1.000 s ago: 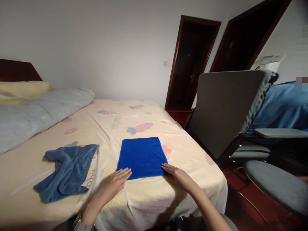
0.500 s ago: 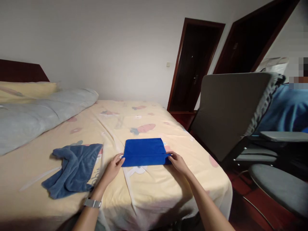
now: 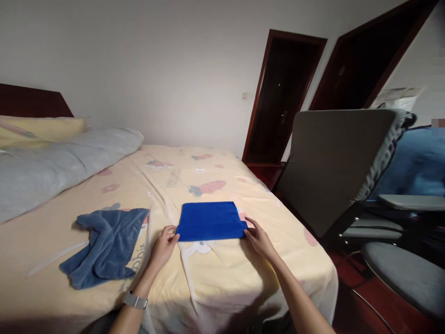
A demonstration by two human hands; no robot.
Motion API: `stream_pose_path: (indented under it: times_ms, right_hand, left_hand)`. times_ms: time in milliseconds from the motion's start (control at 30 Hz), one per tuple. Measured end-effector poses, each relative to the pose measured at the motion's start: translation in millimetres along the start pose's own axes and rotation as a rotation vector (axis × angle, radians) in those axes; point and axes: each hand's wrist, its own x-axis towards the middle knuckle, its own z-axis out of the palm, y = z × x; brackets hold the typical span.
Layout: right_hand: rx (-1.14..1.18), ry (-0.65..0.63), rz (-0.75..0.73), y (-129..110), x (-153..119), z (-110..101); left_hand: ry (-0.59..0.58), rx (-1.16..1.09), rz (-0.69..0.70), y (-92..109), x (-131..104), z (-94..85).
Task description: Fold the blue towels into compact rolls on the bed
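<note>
We find the royal-blue cloth point(image 3: 212, 220) on the bed point(image 3: 222, 273), back from its near edge and left of the right edge. It lies between our two hands, which are well apart. Our left hand point(image 3: 164, 245) pinches the cloth's near left corner between thumb and fingers. Our right hand point(image 3: 260, 240) touches the near right corner with the thumb, forefinger extended; at this size we cannot tell whether its fingertips close on the fabric.

Cloth: flat, wider than deep, plain saturated blue. A strip along its near side is folded over, a faint crease running across; the strip juts slightly past the back portion at right.

Left of our left hand, nearer the bed's near edge than its far one: a slate-blue cloth point(image 3: 104, 246), rumpled. Metallic wristband point(image 3: 135, 300) on our left wrist.
</note>
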Motion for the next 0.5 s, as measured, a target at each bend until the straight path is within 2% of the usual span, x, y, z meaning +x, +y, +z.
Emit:
stream_pose_path:
  times_ms: [133,300,500]
  right_hand:
    - [-0.02,-0.034,-0.059,-10,-7,-7]
    - [-0.171,-0.102,-0.102,-18,-28,-14]
    - [-0.459,-0.104,-0.1,-17,-47,-7]
  left_hand:
    - [0.053,0.14,0.08,18,-12,-7.1]
    - [0.06,0.402,0.236,41,-42,-19.7]
    - [0.032,0.731,0.349,42,-65,-26.0]
